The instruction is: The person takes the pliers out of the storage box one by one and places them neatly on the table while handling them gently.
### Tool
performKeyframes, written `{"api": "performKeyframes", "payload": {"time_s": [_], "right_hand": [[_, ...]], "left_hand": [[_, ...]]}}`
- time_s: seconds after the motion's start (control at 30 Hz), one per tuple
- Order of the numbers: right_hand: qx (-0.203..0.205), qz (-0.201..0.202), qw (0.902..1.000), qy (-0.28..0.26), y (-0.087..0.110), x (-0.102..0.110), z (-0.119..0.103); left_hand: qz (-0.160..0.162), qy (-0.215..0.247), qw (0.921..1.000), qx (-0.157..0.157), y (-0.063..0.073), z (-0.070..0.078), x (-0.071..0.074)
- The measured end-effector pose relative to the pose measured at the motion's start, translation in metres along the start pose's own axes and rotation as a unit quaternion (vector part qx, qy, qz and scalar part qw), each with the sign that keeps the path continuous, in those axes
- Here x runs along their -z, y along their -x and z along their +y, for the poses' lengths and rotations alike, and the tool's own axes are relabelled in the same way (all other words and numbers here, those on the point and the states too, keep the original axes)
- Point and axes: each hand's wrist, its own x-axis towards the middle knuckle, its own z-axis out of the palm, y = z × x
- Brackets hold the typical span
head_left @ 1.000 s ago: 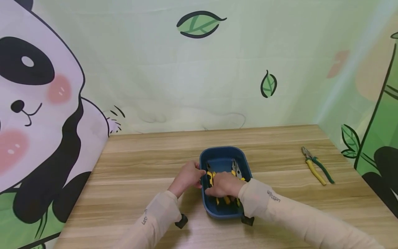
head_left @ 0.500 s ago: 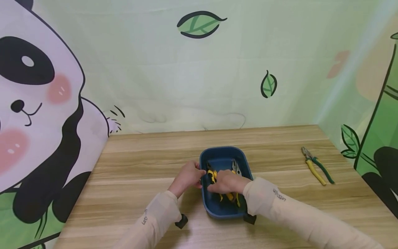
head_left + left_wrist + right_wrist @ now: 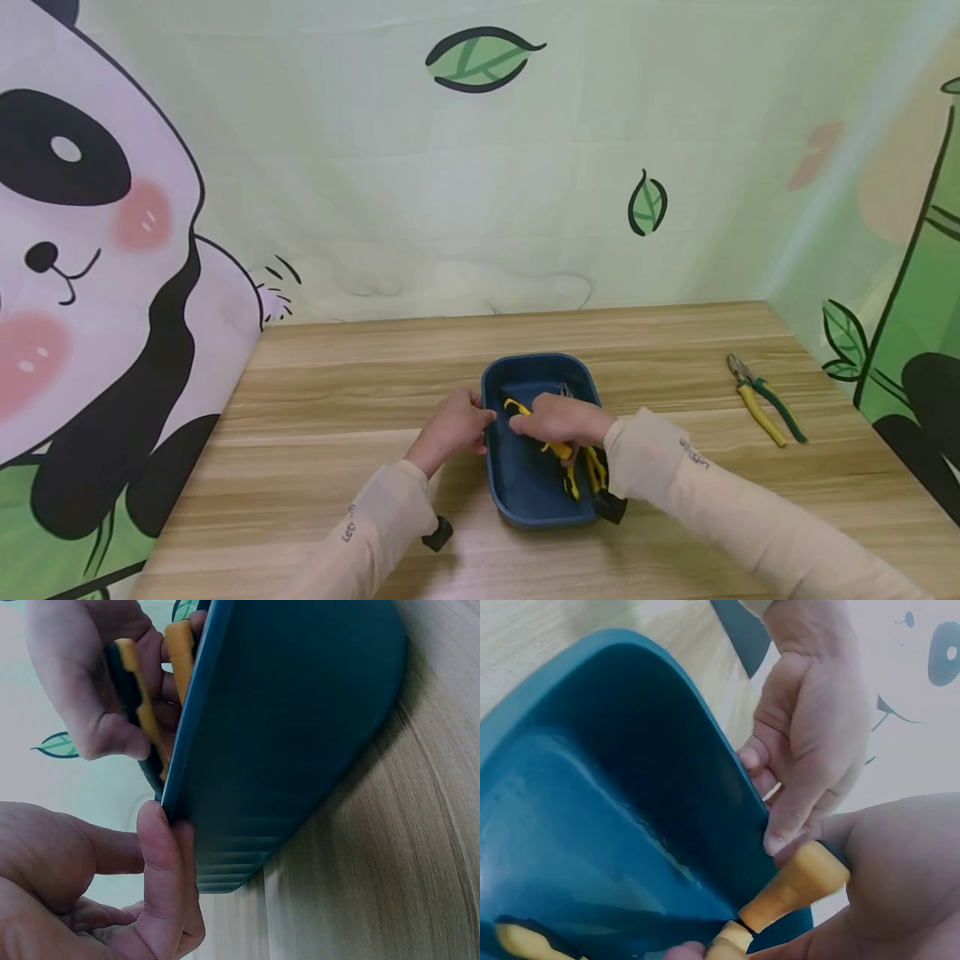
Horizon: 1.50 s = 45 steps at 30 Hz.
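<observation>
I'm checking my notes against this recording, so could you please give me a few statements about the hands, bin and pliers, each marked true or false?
1. The left hand grips the rim of the blue plastic bin. True.
2. The right hand rests flat on the table beside the bin. False: the right hand is in the bin, gripping a yellow-and-black tool.
3. A pair of pliers lies on the wood-grain table, outside the bin. True.
4. Both handles of those pliers are yellow. False: one is yellow, the other green.
5. The bin lies tipped on its side. False: it stands upright, open side up.
</observation>
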Motion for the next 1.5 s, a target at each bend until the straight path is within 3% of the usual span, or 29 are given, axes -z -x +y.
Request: {"api": "performKeyframes", "payload": {"time_s": [0.33,0.67,1.03,1.5], "right_hand": [[0.001,-0.003,0.9971,-0.076,-0.006,0.005,0.007],[-0.006,0.010,0.9981,-0.060,-0.009,0.008,0.008],[-0.030,-0.007,0.9938,-0.107,-0.014,0.010,0.007],[-0.029,0.008,0.9981,-0.054,-0.018,0.013,0.005]], "left_hand": [[-0.002,0.012,0.9999,0.008,-0.001,0.000,-0.001],[-0.005,0.015,0.9998,0.013,-0.001,0.000,-0.001],[-0.004,0.011,0.9998,0.014,0.000,0.001,-0.001],[-0.004,0.008,0.9999,0.011,0.000,0.001,-0.001]]}}
